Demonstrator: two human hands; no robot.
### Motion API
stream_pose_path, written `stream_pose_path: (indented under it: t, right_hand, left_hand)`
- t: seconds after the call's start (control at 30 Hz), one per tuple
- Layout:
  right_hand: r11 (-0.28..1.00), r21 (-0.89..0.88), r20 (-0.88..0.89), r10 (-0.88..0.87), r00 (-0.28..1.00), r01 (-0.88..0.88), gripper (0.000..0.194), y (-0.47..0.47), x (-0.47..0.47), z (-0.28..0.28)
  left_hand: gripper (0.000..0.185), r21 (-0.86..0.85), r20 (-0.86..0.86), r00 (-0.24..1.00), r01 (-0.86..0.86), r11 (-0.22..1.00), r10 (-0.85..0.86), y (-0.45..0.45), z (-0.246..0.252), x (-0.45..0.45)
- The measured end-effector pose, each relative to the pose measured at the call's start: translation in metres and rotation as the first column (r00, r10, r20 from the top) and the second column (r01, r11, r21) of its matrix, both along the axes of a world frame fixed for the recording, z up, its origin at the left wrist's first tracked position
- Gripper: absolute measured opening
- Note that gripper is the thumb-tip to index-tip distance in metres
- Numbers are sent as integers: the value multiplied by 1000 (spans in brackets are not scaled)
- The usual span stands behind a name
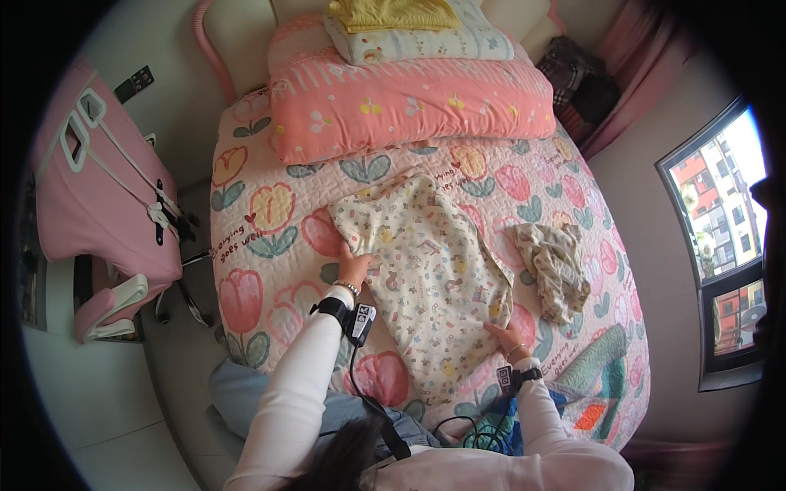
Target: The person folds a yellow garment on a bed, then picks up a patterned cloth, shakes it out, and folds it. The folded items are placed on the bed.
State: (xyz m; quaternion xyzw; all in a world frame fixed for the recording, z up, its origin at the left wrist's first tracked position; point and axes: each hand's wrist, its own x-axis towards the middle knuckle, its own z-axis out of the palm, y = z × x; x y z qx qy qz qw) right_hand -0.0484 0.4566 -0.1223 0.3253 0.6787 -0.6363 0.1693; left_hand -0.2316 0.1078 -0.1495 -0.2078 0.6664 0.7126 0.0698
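A cream pyjama-like garment with a small cartoon print lies spread out before me on a quilted bedspread with a tulip pattern. My left hand grips the garment's left side, just below a sleeve-like part; its fingertips are partly hidden by the cloth. At the lower right edge, my right hand pinches the fabric between thumb and fingers. A crumpled cloth in a similar print rests to the right, apart from both hands.
A folded pink quilt lies across the bed's head, bearing a patterned pillow and a yellow cloth. A patchwork quilt is bunched near my right arm. Cables run by my lap. A pink chair stands left; a window is right.
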Motion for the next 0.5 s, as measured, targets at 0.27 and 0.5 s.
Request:
stream_pose_path:
  t: [0.27,0.5]
  right_hand:
    - [920,-350,91,-156,984,178,34,-10,26,21]
    - [966,-260,208,40,977,16,46,-22,37,30]
  left_hand:
    - [67,-42,-213,969,117,992,-123,-56,2,28]
    - [63,113,-55,998,15,994,-9,-85,22,59]
